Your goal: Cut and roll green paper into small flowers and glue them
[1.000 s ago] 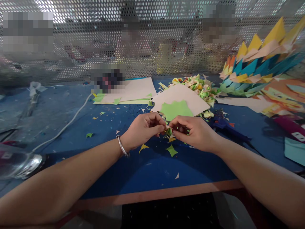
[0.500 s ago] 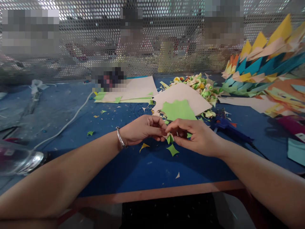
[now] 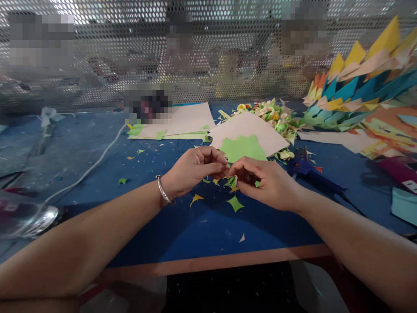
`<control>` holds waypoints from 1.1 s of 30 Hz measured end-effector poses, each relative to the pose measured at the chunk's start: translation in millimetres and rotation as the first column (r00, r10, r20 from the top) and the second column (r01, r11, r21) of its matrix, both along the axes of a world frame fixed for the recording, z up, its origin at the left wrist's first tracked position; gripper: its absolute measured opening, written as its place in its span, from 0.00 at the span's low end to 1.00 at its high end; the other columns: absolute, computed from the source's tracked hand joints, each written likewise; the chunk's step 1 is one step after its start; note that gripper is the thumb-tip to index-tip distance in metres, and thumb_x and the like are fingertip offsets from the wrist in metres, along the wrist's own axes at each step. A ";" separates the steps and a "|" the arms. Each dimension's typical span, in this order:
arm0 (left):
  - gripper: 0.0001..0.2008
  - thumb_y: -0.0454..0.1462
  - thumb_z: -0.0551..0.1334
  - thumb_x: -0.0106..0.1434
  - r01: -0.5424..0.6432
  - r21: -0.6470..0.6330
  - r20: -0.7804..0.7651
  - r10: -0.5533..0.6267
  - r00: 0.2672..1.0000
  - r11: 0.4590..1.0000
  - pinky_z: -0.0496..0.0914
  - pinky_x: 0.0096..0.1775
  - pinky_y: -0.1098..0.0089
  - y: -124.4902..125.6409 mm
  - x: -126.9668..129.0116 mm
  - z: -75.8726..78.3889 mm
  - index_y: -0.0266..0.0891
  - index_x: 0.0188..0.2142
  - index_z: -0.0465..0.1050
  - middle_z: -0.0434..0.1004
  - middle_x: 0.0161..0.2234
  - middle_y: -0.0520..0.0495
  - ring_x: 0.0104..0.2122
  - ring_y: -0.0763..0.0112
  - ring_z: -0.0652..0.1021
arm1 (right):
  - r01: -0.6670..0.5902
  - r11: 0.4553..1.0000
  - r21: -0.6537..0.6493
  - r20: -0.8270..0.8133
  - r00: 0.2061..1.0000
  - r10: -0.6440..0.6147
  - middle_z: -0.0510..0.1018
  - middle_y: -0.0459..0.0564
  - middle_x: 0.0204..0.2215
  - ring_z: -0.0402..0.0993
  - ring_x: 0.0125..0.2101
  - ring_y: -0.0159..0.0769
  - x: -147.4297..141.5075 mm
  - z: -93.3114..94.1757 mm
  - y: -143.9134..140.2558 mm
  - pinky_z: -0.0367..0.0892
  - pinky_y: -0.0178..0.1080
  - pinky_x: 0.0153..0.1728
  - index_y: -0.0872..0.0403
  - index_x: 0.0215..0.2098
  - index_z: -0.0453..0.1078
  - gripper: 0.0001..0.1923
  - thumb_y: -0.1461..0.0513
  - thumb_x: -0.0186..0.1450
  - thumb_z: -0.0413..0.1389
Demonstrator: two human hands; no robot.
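Blue tabletop (image 3: 195, 243) with a perforated screen (image 3: 107, 43) along its far edge. Layered paper structure (image 3: 365, 89) at far right, pointed tips in yellow, teal and orange. Pale sheet (image 3: 249, 126) beyond the hands. Left hand (image 3: 193, 171) — thumb and forefinger nearly closed, pinching one side of the folded piece. Right hand (image 3: 263, 182) — fingers curled, thumb and forefinger pinching its other side. Dark-blue corded tool (image 3: 319, 177) to the right. Green sheet (image 3: 244, 148) overlaps the pale one. Folded piece (image 3: 232, 181), green, between both sets of fingertips. Green scrap (image 3: 235, 203) just nearer the person.
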State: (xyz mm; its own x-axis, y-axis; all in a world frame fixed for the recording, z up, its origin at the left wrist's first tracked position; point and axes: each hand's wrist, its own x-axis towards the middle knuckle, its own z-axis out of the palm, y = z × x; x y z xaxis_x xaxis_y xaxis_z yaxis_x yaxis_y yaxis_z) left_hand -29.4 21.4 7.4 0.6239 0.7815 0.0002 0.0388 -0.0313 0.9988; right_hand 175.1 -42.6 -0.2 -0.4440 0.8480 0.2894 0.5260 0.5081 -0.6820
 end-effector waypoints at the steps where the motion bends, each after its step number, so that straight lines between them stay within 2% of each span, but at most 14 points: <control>1: 0.03 0.32 0.66 0.58 -0.044 0.054 0.011 0.043 0.999 0.998 0.72 0.33 0.73 -0.6 -0.3 -0.2 0.36 0.33 0.74 0.77 0.29 0.50 0.28 0.77 0.77 | 0.012 1.000 0.002 -0.005 1.000 -0.012 0.70 0.41 0.23 0.65 0.21 0.25 0.3 0.4 0.1 0.61 0.30 0.22 0.55 0.42 0.69 0.07 0.65 0.65 0.55; 4: 0.04 0.34 0.66 0.59 -0.152 0.288 0.011 0.156 0.988 0.946 0.70 0.31 0.72 -3.5 -2.6 -0.1 0.37 0.34 0.73 0.75 0.30 0.50 0.27 0.76 0.75 | 0.047 0.999 0.016 -0.015 0.999 -0.047 0.70 0.41 0.23 0.65 0.22 0.26 1.6 0.9 0.4 0.61 0.30 0.23 0.55 0.42 0.70 0.06 0.64 0.65 0.55; 8: 0.01 0.34 0.64 0.61 -0.085 0.555 -0.043 0.130 0.991 0.828 0.69 0.30 0.71 -12.1 -6.1 3.5 0.38 0.34 0.74 0.74 0.31 0.49 0.27 0.75 0.72 | 0.079 0.996 0.044 -0.038 0.996 -0.078 0.70 0.42 0.23 0.63 0.21 0.25 3.1 1.2 1.0 0.59 0.31 0.22 0.54 0.41 0.69 0.06 0.64 0.65 0.56; 13: 0.04 0.31 0.62 0.62 0.025 0.712 -0.106 0.072 0.992 0.702 0.70 0.33 0.71 -22.4 -6.7 8.7 0.38 0.32 0.76 0.72 0.28 0.50 0.27 0.75 0.72 | 0.094 0.994 0.049 -0.039 0.995 -0.092 0.71 0.41 0.24 0.62 0.21 0.25 4.7 1.4 1.9 0.58 0.31 0.22 0.55 0.40 0.69 0.07 0.65 0.63 0.56; 18: 0.06 0.31 0.62 0.64 0.079 0.779 -0.143 0.054 0.988 0.622 0.68 0.31 0.71 -23.2 -6.0 6.0 0.36 0.35 0.79 0.75 0.26 0.49 0.28 0.73 0.72 | 0.102 0.994 0.041 -0.038 0.994 -0.101 0.71 0.42 0.25 0.61 0.21 0.25 5.4 0.5 3.1 0.58 0.31 0.22 0.55 0.42 0.70 0.08 0.65 0.63 0.56; 20: 0.06 0.32 0.62 0.64 0.085 0.790 -0.154 0.063 0.986 0.607 0.68 0.31 0.70 -22.1 -5.9 4.2 0.36 0.36 0.80 0.76 0.26 0.49 0.28 0.73 0.72 | 0.100 0.994 0.036 -0.040 0.994 -0.099 0.71 0.42 0.24 0.62 0.21 0.25 5.3 0.2 3.5 0.59 0.31 0.23 0.55 0.42 0.70 0.08 0.64 0.63 0.56; 33: 0.06 0.31 0.62 0.64 0.037 0.791 -0.152 0.137 0.979 0.611 0.69 0.32 0.71 -17.5 -5.8 0.9 0.37 0.36 0.79 0.75 0.26 0.49 0.28 0.75 0.74 | 0.098 0.994 0.047 -0.053 0.994 -0.095 0.70 0.42 0.24 0.63 0.21 0.24 5.6 0.3 3.5 0.60 0.30 0.22 0.56 0.42 0.69 0.07 0.63 0.65 0.55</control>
State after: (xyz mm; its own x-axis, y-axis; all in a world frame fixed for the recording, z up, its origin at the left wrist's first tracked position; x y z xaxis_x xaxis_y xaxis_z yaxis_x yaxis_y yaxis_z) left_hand -35.2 3.9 8.4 0.6400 0.5627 0.5233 0.2380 -0.7927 0.5613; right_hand 180.7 -39.1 0.1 -0.3445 0.8701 0.3525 0.5395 0.4908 -0.6841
